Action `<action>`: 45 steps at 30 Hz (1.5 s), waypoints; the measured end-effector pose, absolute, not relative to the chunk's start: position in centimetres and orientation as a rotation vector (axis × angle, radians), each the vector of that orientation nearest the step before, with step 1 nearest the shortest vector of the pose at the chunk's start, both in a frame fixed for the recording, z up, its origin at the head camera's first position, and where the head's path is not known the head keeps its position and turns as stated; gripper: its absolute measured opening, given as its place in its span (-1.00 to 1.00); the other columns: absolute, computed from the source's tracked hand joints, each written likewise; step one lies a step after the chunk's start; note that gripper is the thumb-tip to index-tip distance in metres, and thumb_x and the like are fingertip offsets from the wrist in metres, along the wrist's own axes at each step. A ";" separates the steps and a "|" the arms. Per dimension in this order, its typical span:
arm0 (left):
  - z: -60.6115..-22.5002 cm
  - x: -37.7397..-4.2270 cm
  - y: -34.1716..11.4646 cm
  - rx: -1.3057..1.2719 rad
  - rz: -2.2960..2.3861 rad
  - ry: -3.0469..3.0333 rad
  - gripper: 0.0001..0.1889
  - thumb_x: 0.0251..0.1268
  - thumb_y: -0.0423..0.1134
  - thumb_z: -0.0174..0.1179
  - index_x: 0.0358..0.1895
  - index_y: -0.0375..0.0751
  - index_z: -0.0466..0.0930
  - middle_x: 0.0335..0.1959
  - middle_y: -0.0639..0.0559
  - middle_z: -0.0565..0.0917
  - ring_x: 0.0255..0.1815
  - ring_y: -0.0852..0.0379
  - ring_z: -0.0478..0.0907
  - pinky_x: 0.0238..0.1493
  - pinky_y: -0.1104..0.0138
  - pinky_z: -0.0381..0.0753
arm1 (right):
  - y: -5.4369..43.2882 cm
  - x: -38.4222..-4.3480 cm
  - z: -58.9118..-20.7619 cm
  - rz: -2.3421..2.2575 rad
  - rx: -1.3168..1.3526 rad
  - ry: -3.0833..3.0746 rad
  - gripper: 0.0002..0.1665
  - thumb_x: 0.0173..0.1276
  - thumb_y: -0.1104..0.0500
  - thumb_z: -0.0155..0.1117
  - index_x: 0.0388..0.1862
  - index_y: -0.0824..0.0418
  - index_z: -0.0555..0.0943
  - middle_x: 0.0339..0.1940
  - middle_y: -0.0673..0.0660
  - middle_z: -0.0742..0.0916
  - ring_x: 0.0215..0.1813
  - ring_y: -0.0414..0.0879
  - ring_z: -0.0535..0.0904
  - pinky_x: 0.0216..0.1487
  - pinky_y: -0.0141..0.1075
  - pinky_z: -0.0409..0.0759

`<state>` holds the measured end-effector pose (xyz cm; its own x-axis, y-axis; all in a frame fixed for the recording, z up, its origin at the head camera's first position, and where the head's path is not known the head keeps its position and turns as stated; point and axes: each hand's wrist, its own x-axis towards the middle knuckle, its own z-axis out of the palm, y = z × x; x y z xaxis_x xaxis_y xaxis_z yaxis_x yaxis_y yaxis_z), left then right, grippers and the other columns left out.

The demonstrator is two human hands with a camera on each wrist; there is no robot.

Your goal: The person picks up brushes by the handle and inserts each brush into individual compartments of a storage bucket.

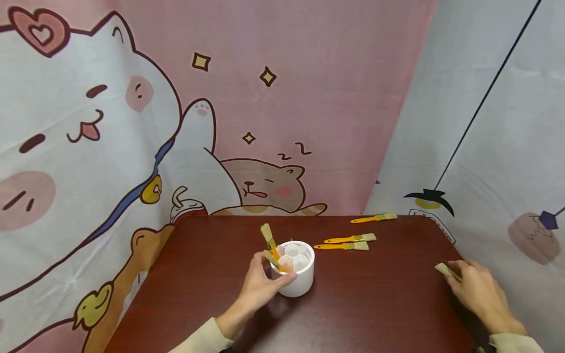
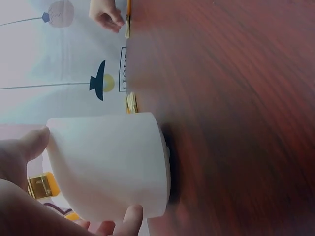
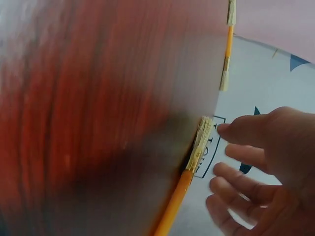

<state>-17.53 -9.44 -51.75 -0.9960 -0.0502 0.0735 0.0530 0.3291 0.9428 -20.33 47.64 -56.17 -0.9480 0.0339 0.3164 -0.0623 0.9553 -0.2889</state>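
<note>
A round white desk organizer [image 1: 301, 283] with inner compartments stands on the table, and my left hand [image 1: 260, 287] grips its left side. In the left wrist view, thumb and fingers spread around its smooth wall [image 2: 113, 162]. Two paintbrushes lean in its left compartments, bristles up: one taller [image 1: 267, 235], one lower [image 1: 273, 260] beside my fingers. Far to the right, my right hand [image 1: 481, 294] hovers over another paintbrush [image 1: 447, 270] at the table's right edge. The right wrist view shows that brush's orange handle [image 3: 172, 204] lying on the table, with the loosely bent fingers apart from it.
Behind and right of the organizer, two yellow-handled paintbrushes [image 1: 350, 239] [image 1: 342, 246] lie side by side. A further paintbrush [image 1: 374, 217] rests near the back edge. The dark red-brown table [image 1: 375, 304] meets a cartoon-printed cloth [image 1: 344, 108] behind and at the sides.
</note>
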 end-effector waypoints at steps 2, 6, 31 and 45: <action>-51.8 -17.7 -9.8 -0.026 -1.824 -2.488 -0.10 0.18 -0.07 0.81 0.48 -0.27 0.47 0.42 -0.26 0.70 0.46 -0.22 0.71 0.46 -0.20 0.72 | 48.2 -20.3 -56.2 0.435 -0.005 -2.849 -0.56 0.43 0.23 0.58 0.19 0.45 0.77 -0.07 0.54 0.78 -0.06 0.64 0.70 -0.19 0.52 0.61; -51.9 -17.9 -10.4 -0.053 -1.938 -2.498 -0.12 0.26 -0.12 0.77 0.52 -0.25 0.44 0.51 -0.31 0.69 0.50 -0.29 0.71 0.39 -0.10 0.80 | 48.8 -20.2 -56.3 0.452 -0.083 -3.008 -0.49 0.46 0.17 0.56 0.24 0.49 0.74 -0.03 0.59 0.80 -0.07 0.65 0.73 -0.25 0.48 0.64; -51.5 -19.0 -12.0 -0.257 -2.101 -2.541 -0.04 0.50 -0.20 0.56 0.84 -0.29 0.24 0.71 -0.39 0.52 0.66 -0.41 0.58 0.63 -0.25 0.60 | 48.8 -19.8 -56.3 0.457 -0.064 -2.858 -0.71 0.35 0.31 0.66 -0.11 0.46 0.75 -0.19 0.53 0.82 -0.21 0.61 0.73 -0.31 0.42 0.61; -51.7 -18.6 -11.8 -0.234 -2.058 -2.544 -0.08 0.55 -0.19 0.49 0.82 -0.33 0.22 0.77 -0.44 0.44 0.74 -0.43 0.49 0.72 -0.35 0.47 | 45.9 -20.0 -55.1 0.522 -0.097 -2.809 -0.70 0.37 0.21 0.73 -0.12 0.35 0.78 -0.32 0.20 0.87 -0.28 0.33 0.77 -0.32 0.25 0.60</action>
<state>-18.56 -11.82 -51.75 -0.9803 0.1969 -0.0183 0.0232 0.2062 0.9782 -19.95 45.90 -55.10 -0.9581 0.1165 0.2617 0.0147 0.9323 -0.3613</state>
